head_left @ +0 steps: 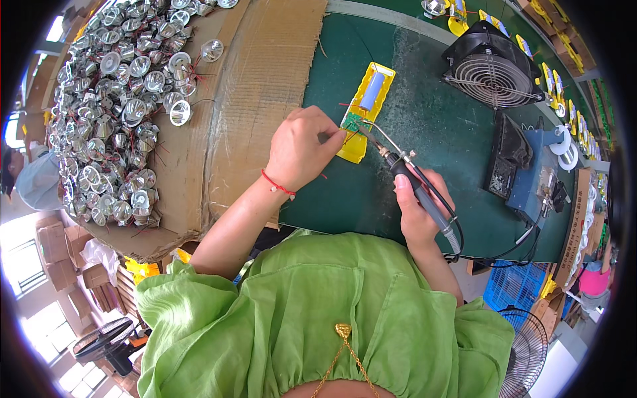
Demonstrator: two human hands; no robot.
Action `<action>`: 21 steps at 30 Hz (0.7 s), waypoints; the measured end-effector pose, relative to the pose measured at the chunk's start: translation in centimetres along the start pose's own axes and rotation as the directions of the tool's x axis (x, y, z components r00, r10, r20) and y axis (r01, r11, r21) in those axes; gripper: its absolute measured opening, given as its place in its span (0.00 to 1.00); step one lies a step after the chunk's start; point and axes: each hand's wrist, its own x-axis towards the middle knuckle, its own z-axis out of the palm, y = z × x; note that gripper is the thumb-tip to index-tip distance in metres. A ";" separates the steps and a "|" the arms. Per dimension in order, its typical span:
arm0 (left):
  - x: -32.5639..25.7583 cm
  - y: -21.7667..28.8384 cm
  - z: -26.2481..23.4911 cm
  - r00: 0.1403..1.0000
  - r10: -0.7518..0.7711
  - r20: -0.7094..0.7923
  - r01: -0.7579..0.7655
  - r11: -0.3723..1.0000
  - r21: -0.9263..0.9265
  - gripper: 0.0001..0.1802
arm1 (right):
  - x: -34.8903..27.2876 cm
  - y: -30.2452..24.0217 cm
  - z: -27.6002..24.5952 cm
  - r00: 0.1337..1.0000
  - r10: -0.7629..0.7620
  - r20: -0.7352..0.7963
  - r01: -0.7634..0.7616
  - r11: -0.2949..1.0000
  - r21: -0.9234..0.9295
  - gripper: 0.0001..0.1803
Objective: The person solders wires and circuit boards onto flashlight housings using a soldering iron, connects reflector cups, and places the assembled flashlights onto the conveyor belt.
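A yellow plastic housing [355,152] lies on the green work surface in front of me. Inside it are a blue cylindrical battery cell [373,91] and, nearer to me, a small green circuit board [353,122] with thin wires. My left hand [304,142] is closed in a pinch at the left edge of the board. Whatever sits between thumb and finger is too small to make out. In my right hand [422,212] is a soldering iron [427,199], its handle gripped and a thin metal tube fixed alongside. Its tip reaches the board; exact contact cannot be told.
Many silver lamp reflectors [136,113] with wires are heaped on cardboard [255,86] at the left. A black fan [491,69] stands far right, with a blue soldering station [531,176] nearer me. Several yellow housings [561,86] line the right edge.
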 end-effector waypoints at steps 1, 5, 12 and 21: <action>0.0 0.0 0.0 1.000 0.000 -0.006 0.000 1.000 -0.011 0.07 | 0.0 0.1 0.1 1.000 0.008 0.001 -0.008 1.000 0.005 0.11; 0.1 -0.1 0.2 0.998 -0.060 -0.003 0.060 0.997 -0.049 0.07 | 0.1 0.3 0.4 0.999 0.043 0.010 -0.043 0.999 0.023 0.10; 0.3 -0.1 0.2 0.999 -0.051 -0.006 0.050 0.998 -0.031 0.07 | -0.4 -0.2 0.7 0.975 0.206 -0.085 -0.185 0.961 0.204 0.11; 0.3 0.0 0.3 0.998 -0.066 0.003 0.066 0.998 -0.017 0.06 | -0.6 -0.4 -0.5 0.987 0.142 -0.072 -0.130 0.979 0.154 0.12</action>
